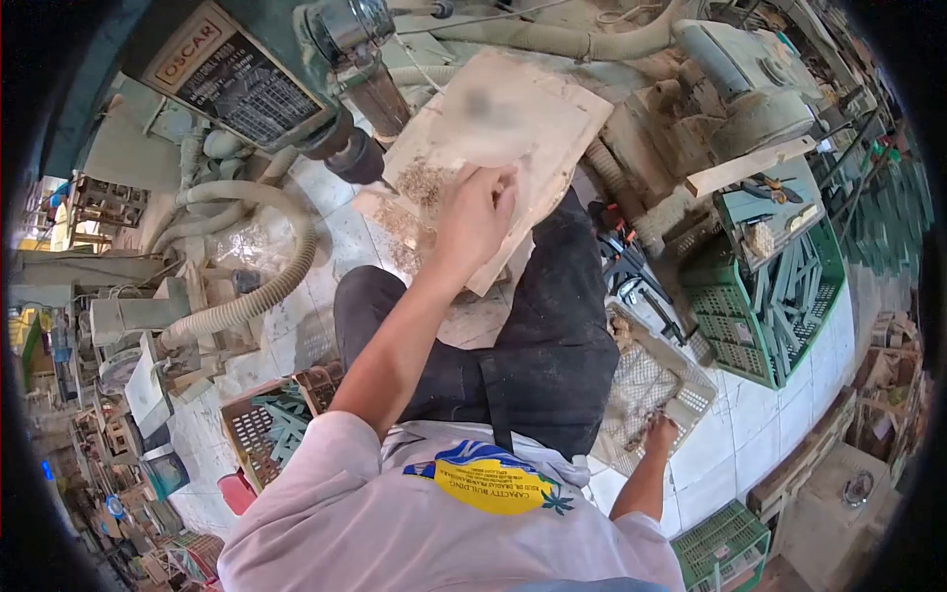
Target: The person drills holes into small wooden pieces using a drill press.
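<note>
White tiled floor (774, 434) spreads around you through a crowded workshop, dusty in places, with machines and crates on either side. Ahead and to the left of your left hand (480, 212) looms the big machine marked OSCAR (232, 79), its dark chuck (355, 158) pointing down near the wooden board (533, 109). That board, pale and flat, lies at an angle beyond your knees, directly under your left hand, and a ribbed hose (301, 232) curves well to that hand's left. Forward and right of your right hand (663, 431) sits a green crate (735, 326) full of grey-green strips (784, 286). Closer, the beige basket (631, 400) is right beneath your right hand. Wood shavings (424, 183) are heaped just left of your left hand, whose fingers curl inward; you can't tell whether they grip anything. Your right hand reaches down at a small pale block (681, 412) in the basket, its grip unclear.
</note>
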Tool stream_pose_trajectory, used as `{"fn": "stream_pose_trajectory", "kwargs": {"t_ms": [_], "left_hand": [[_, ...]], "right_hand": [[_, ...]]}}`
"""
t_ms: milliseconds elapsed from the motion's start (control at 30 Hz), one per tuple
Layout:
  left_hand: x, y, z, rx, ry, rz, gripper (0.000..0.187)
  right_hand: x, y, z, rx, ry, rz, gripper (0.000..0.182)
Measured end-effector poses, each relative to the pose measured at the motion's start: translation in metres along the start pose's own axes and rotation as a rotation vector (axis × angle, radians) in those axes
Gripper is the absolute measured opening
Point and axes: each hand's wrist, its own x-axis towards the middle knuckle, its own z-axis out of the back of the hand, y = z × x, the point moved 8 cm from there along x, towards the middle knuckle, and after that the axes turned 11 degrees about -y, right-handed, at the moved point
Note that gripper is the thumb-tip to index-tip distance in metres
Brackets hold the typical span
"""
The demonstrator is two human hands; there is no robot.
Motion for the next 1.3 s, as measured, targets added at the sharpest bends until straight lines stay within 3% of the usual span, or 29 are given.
{"fn": "stream_pose_trajectory", "kwargs": {"t_ms": [33, 67, 133, 200, 367, 433, 467, 533, 667, 767, 900, 1000, 1067, 1133, 1200, 1300], "left_hand": [[-0.003, 0.0, 0.003, -0.203, 0.033, 0.106, 0.033], [-0.006, -0.003, 0.005, -0.19, 0.037, 0.092, 0.033], [-0.02, 0.0, 0.003, -0.612, 0.062, 0.301, 0.028], [-0.028, -0.015, 0.011, -0.65, 0.101, 0.323, 0.027], [-0.053, -0.032, 0.014, -0.792, 0.156, 0.442, 0.026], [-0.065, -0.032, 0.015, -0.81, 0.162, 0.371, 0.028], [-0.069, -0.033, 0.019, -0.819, 0.163, 0.301, 0.029], [-0.073, -0.031, 0.034, -0.722, 0.15, 0.271, 0.026], [-0.082, -0.015, 0.064, -0.484, 0.116, 0.272, 0.022], [-0.107, 0.015, 0.056, -0.962, 0.062, 0.602, 0.014], [-0.123, 0.045, 0.056, -0.968, 0.107, 0.722, 0.023], [-0.119, 0.062, 0.064, -0.838, -0.006, 0.668, 0.024], [-0.09, 0.064, 0.103, -0.297, -0.305, 0.244, 0.018], [-0.077, 0.083, 0.105, -0.204, -0.334, 0.245, 0.019], [-0.07, 0.098, 0.111, 0.079, -0.493, 0.197, 0.02], [-0.057, 0.105, 0.106, 0.151, -0.503, 0.157, 0.022]], "right_hand": [[-0.01, 0.016, 0.002, -0.044, -0.082, 0.05, 0.012], [-0.021, 0.031, 0.005, -0.089, -0.166, 0.097, 0.014], [-0.059, 0.075, -0.036, 0.002, -0.064, 0.182, 0.015], [-0.16, 0.15, -0.102, 0.05, 0.057, 0.356, 0.019], [-0.405, 0.264, -0.228, 0.036, 0.715, 0.848, 0.026], [-0.494, 0.289, -0.25, 0.188, 0.987, 0.992, 0.033], [-0.525, 0.298, -0.256, 0.198, 1.033, 1.032, 0.034], [-0.561, 0.306, -0.271, 0.121, 1.03, 1.374, 0.029], [-0.569, 0.272, -0.294, 0.083, 1.182, 1.297, 0.023], [-0.569, 0.25, -0.303, 0.149, 1.209, 1.071, 0.013], [-0.574, 0.223, -0.314, 0.066, 1.146, 0.987, 0.013], [-0.581, 0.214, -0.325, -0.033, 1.143, 1.064, 0.011], [-0.58, 0.205, -0.334, -0.011, 1.173, 1.036, 0.01], [-0.578, 0.199, -0.337, 0.017, 1.196, 0.921, 0.01], [-0.581, 0.201, -0.337, 0.01, 1.208, 0.915, 0.01], [-0.581, 0.205, -0.334, -0.016, 1.224, 0.904, 0.01]]}}
